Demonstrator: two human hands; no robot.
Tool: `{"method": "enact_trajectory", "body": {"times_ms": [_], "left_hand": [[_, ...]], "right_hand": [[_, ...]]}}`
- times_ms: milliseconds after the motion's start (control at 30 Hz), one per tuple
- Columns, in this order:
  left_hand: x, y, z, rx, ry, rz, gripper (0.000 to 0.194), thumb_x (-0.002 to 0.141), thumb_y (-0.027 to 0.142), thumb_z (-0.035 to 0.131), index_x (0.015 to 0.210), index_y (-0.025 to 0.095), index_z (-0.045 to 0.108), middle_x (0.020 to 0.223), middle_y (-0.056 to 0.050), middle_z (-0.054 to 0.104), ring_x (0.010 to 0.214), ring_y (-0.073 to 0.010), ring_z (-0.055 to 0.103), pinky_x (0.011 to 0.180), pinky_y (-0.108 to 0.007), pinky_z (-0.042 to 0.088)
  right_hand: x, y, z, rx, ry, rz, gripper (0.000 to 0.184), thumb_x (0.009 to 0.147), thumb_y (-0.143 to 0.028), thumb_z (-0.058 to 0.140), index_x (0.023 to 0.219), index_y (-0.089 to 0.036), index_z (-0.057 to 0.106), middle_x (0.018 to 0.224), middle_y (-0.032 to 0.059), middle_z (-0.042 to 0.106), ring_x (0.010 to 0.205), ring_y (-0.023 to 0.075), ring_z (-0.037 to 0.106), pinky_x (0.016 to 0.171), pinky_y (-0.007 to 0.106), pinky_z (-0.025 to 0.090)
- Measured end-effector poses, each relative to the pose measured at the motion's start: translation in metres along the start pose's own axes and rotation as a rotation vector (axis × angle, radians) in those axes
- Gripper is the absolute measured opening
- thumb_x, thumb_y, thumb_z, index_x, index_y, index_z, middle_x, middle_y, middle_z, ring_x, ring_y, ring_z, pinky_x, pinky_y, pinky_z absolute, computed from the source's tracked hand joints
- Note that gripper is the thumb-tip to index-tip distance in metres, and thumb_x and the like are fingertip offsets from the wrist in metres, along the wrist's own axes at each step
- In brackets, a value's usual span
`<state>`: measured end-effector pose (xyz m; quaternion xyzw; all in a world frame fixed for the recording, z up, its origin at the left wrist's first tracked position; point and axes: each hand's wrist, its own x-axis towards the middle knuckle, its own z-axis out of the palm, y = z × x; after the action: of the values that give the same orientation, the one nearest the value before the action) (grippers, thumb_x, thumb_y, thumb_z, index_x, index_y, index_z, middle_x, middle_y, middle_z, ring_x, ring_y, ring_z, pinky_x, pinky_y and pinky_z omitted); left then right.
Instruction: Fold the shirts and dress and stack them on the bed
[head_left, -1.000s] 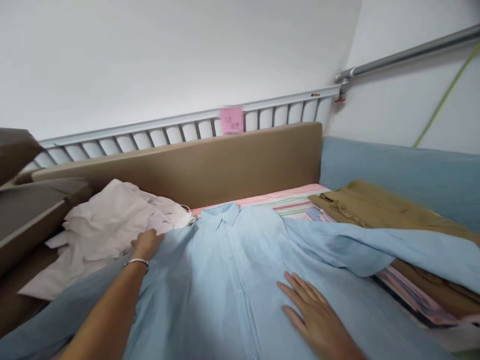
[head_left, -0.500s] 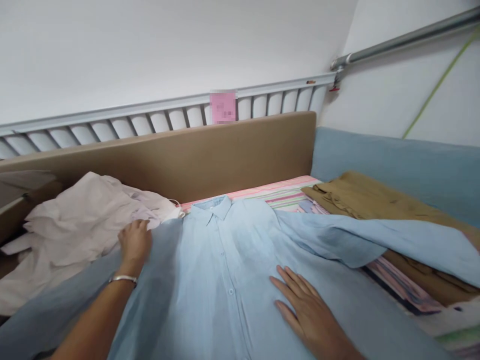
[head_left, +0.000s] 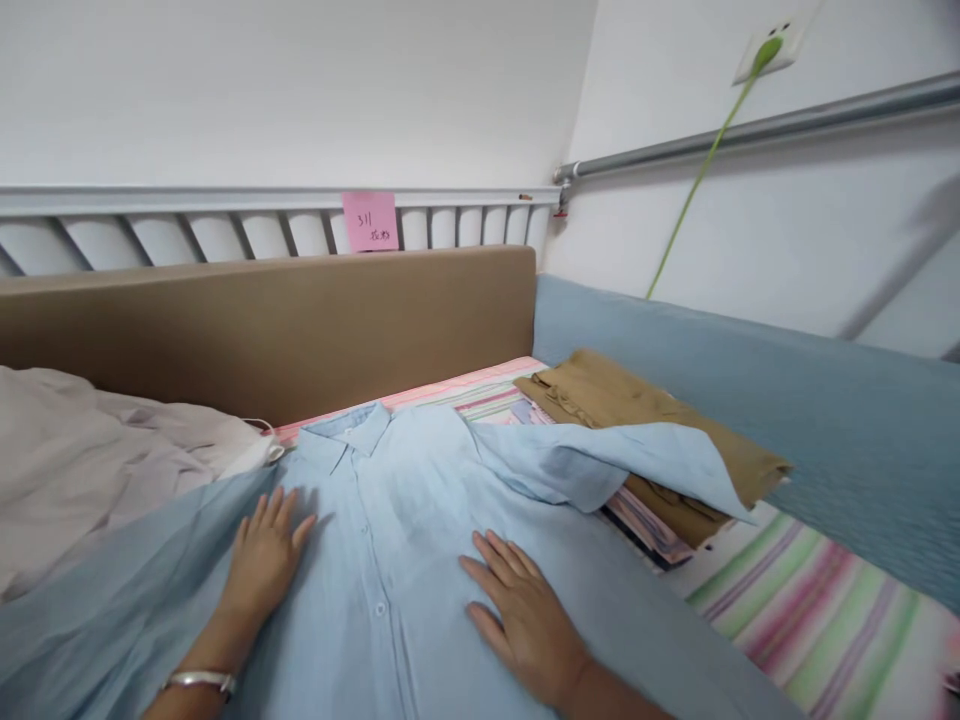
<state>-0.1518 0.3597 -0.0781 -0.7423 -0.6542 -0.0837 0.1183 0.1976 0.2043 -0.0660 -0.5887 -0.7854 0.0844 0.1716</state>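
Observation:
A light blue button-up shirt (head_left: 405, 520) lies face up on the bed, collar pointing away from me. My left hand (head_left: 262, 560) rests flat on its left chest with the fingers spread; a silver bangle sits on that wrist. Flat on the right side of the shirt front, close to the button line, lies my right hand (head_left: 525, 615), fingers stretched out. The shirt's right sleeve (head_left: 637, 460) drapes over a pile of folded clothes.
A crumpled pale pink garment (head_left: 97, 470) lies at the left. Folded mustard-brown clothes (head_left: 622, 400) top a stack at the right. A tan headboard (head_left: 262, 320) stands behind, a blue padded side (head_left: 750, 390) at the right, and striped bedding (head_left: 810, 620) shows.
My left hand has come off the pink garment's edge and now lies flat on the shirt. My view has swung to the right; the right hand stays pressed on the shirt.

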Motion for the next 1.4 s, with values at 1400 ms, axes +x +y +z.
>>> {"method": "enact_trajectory", "body": {"times_ms": [1400], "left_hand": [[-0.029,0.044,0.011,-0.065,0.003,-0.002,0.057,0.087,0.051,0.032,0.139,0.029,0.03,0.149,-0.005,0.027,0.137,-0.029,0.021,0.105,-0.051,0.024]], "right_hand": [[0.25,0.104,-0.09,-0.276,-0.18,0.493,0.044,0.063,-0.042,0.073,0.094,-0.011,0.07,0.091,0.0122,0.07,0.088,0.0286,0.063,0.076,0.042,0.048]]}}
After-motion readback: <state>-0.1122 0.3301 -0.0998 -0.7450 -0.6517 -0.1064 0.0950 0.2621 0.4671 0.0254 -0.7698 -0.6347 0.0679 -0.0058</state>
